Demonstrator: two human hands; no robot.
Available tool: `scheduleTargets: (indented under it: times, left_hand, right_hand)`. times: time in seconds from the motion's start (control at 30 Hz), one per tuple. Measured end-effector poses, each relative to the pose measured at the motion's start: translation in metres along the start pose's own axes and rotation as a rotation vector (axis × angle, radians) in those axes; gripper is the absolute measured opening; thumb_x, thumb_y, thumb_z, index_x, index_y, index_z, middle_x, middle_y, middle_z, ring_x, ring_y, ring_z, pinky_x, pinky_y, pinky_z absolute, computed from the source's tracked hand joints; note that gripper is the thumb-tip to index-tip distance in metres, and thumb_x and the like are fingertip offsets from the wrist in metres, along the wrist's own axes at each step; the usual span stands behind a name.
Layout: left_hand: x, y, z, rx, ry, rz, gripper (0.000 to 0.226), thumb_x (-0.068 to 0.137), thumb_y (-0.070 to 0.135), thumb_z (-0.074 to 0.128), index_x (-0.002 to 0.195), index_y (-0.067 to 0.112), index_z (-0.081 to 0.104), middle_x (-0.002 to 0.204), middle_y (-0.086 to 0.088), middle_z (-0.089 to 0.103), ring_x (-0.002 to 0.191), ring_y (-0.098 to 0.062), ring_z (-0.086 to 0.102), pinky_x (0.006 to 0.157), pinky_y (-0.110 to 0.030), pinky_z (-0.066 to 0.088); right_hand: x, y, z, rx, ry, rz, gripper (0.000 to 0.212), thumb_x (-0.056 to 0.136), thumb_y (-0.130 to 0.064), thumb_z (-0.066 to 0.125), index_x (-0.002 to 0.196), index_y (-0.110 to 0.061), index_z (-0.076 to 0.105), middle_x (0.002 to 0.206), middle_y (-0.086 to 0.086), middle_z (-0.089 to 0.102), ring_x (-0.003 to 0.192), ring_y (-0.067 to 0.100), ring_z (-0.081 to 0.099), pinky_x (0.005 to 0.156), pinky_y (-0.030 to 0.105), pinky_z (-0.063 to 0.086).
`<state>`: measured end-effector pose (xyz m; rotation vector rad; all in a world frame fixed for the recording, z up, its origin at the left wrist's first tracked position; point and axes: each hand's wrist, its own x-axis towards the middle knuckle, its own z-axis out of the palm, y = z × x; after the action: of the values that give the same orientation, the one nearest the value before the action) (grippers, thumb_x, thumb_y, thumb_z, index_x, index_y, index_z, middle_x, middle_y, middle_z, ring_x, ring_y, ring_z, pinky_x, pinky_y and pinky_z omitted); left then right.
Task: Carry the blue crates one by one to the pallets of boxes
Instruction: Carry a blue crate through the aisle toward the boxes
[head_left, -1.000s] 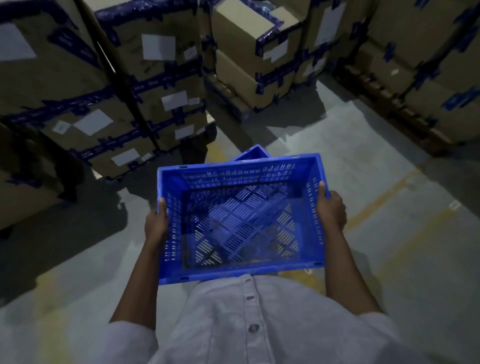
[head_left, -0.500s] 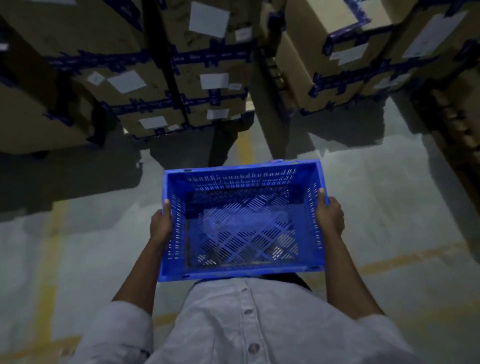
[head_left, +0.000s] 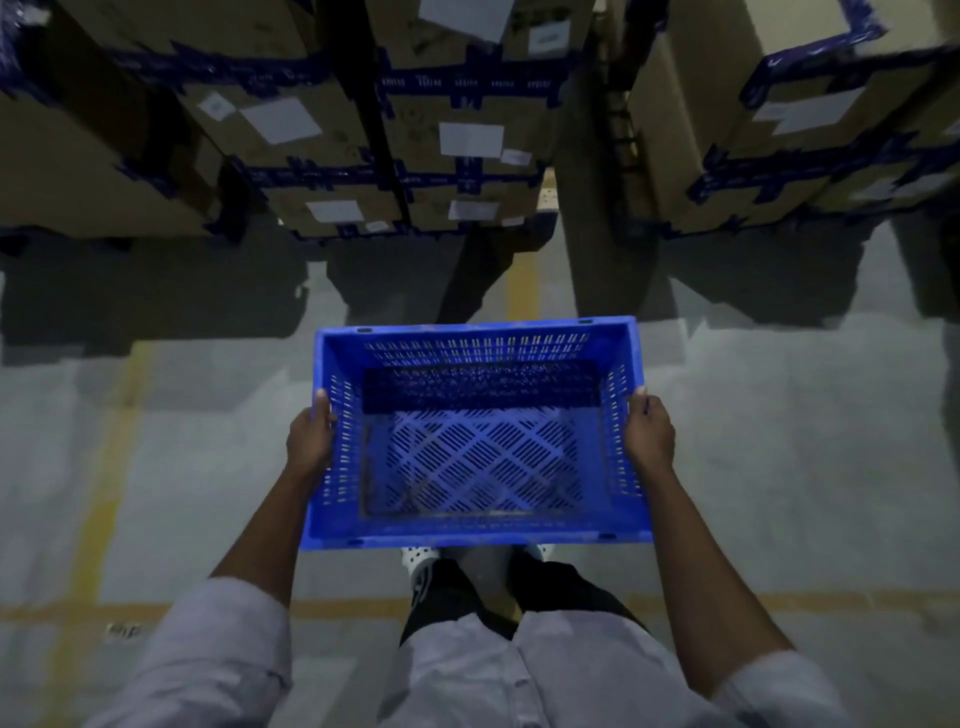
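both side walls of the blue crate (head_left: 478, 457) are gripped, left hand (head_left: 310, 441) at 9 o'clock, right hand (head_left: 647, 434) at 3, crate carried above the floor (head_left: 805, 441) short of the boxes (head_left: 457, 104) at 12; likely risks: far rim clipping a box in dim light, or one grip slipping.

Two bare forearms (head_left: 270, 525) reach forward and down from pale sleeves (head_left: 223, 649), elbows spread wide. The left hand (head_left: 310, 439) grips the left wall of a crate (head_left: 467, 535), thumb laid along the rim, fingers out of sight on the outer side. The right hand (head_left: 648, 434) grips the opposite wall likewise. Both hands sit level, about midway along the walls.
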<state>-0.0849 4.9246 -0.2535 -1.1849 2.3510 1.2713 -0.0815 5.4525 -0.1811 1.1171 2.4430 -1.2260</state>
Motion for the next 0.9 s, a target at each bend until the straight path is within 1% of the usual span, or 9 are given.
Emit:
scheduleTargets:
  times: [0.1,0.2,0.27,0.33,0.4,0.47,0.63,0.8,0.9]
  left_hand:
    - [0.011,0.008,0.007,0.002,-0.020,0.002,0.098,0.086,0.109,0.043,0.089,0.014,0.072,0.076,-0.011,0.072,0.070,-0.036,0.066,0.073,-0.057,0.056]
    - [0.010,0.018,0.012,0.046,0.002,0.022,0.096,0.091,0.106,0.039,0.089,0.015,0.070,0.079,-0.013,0.075,0.075,-0.038,0.071,0.076,-0.054,0.058]
    - [0.012,0.023,0.013,0.029,0.002,0.019,0.095,0.090,0.106,0.042,0.090,0.015,0.069,0.077,-0.013,0.074,0.069,-0.035,0.070,0.071,-0.051,0.057]
    - [0.019,0.026,0.015,0.014,-0.007,0.025,0.095,0.087,0.107,0.045,0.091,0.015,0.069,0.074,-0.012,0.071,0.066,-0.034,0.067,0.070,-0.052,0.056]
    - [0.023,0.033,0.018,0.034,-0.022,0.049,0.096,0.088,0.108,0.043,0.092,0.015,0.070,0.074,-0.011,0.071,0.071,-0.041,0.069,0.075,-0.058,0.058]
    - [0.023,0.046,0.021,0.076,-0.044,0.098,0.096,0.091,0.107,0.037,0.091,0.016,0.069,0.078,-0.011,0.073,0.080,-0.045,0.073,0.080,-0.059,0.058]
    - [0.009,0.066,0.029,0.225,-0.053,0.229,0.092,0.102,0.098,0.023,0.094,0.017,0.066,0.093,-0.007,0.073,0.084,-0.029,0.068,0.079,-0.046,0.047]
    - [-0.005,0.040,0.024,0.200,-0.007,0.204,0.087,0.106,0.092,0.025,0.092,0.015,0.063,0.093,-0.011,0.074,0.089,-0.036,0.069,0.079,-0.046,0.046]
    - [-0.013,0.035,0.023,0.162,0.002,0.178,0.085,0.107,0.090,0.029,0.091,0.013,0.062,0.092,-0.010,0.074,0.089,-0.035,0.071,0.078,-0.046,0.048]
  right_hand:
    - [0.012,0.012,0.012,-0.003,0.000,0.005,0.064,0.116,-0.064,0.030,0.116,-0.012,0.065,0.112,0.016,0.072,0.102,0.039,0.067,0.085,0.046,0.051]
    - [0.020,0.018,0.017,0.004,0.014,0.004,0.061,0.117,-0.061,0.032,0.117,-0.011,0.066,0.113,0.016,0.073,0.104,0.037,0.068,0.084,0.043,0.049]
    - [0.023,0.020,0.017,0.010,0.016,-0.004,0.062,0.117,-0.061,0.033,0.116,-0.009,0.066,0.113,0.014,0.074,0.103,0.035,0.068,0.083,0.042,0.048]
    - [0.023,0.020,0.016,0.015,0.020,-0.009,0.063,0.116,-0.063,0.032,0.119,-0.010,0.066,0.114,0.015,0.074,0.105,0.035,0.068,0.085,0.044,0.051]
    - [0.021,0.024,0.016,0.010,0.020,0.009,0.065,0.115,-0.067,0.029,0.122,-0.014,0.065,0.115,0.015,0.073,0.104,0.037,0.069,0.089,0.049,0.055]
    - [0.018,0.027,0.016,0.015,0.033,0.026,0.063,0.115,-0.066,0.027,0.127,-0.016,0.064,0.117,0.015,0.072,0.105,0.038,0.068,0.091,0.051,0.056]
    - [0.017,0.027,0.012,-0.057,0.033,0.027,0.058,0.117,-0.062,0.021,0.129,-0.017,0.053,0.116,0.015,0.068,0.102,0.039,0.066,0.090,0.053,0.054]
    - [0.031,0.008,0.013,-0.134,0.012,-0.032,0.055,0.117,-0.061,0.019,0.129,-0.017,0.050,0.120,0.022,0.070,0.105,0.045,0.066,0.090,0.054,0.053]
    - [0.038,-0.002,0.012,-0.169,-0.011,-0.053,0.054,0.118,-0.059,0.020,0.127,-0.014,0.049,0.111,0.019,0.067,0.099,0.042,0.064,0.083,0.050,0.049]
